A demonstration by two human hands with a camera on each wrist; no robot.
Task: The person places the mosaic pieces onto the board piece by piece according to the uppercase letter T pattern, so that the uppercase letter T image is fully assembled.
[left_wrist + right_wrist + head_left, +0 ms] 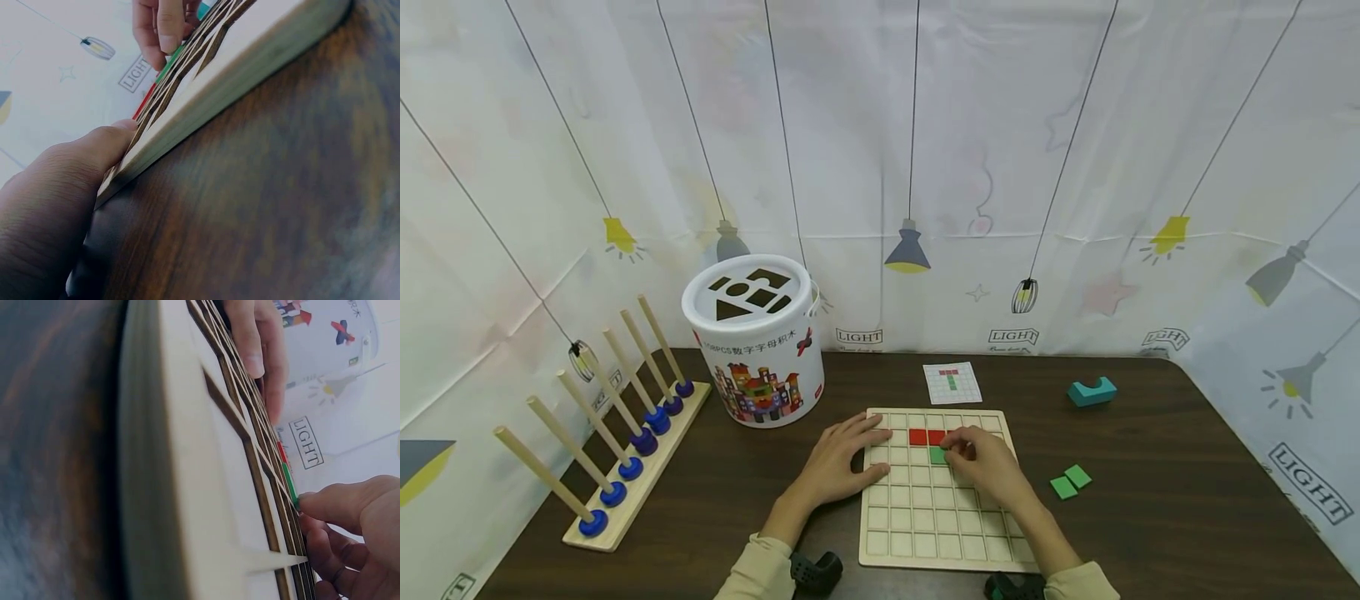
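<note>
A wooden grid board (pixel 917 521) lies on the table. Red square tiles (pixel 917 437) sit side by side in an upper row, the rightmost partly covered by the right hand. A green square tile (pixel 937 455) is directly below them. My right hand (pixel 985 467) pinches this tile at its right side; in the right wrist view the thumb (pixel 337 503) meets the end of the green tile (pixel 290 481). The left hand (pixel 838 458) rests on the board's left edge, fingers and thumb spread, the thumb (pixel 109 140) against the rim in the left wrist view.
Two loose green tiles (pixel 1064 487) lie right of the board. Behind it is a pattern card (pixel 936 387) printed with a red and green T. A teal arched block (pixel 1092 392) stands back right. To the left are a white bucket (pixel 760 333) and a peg rack (pixel 647 492) with blue rings.
</note>
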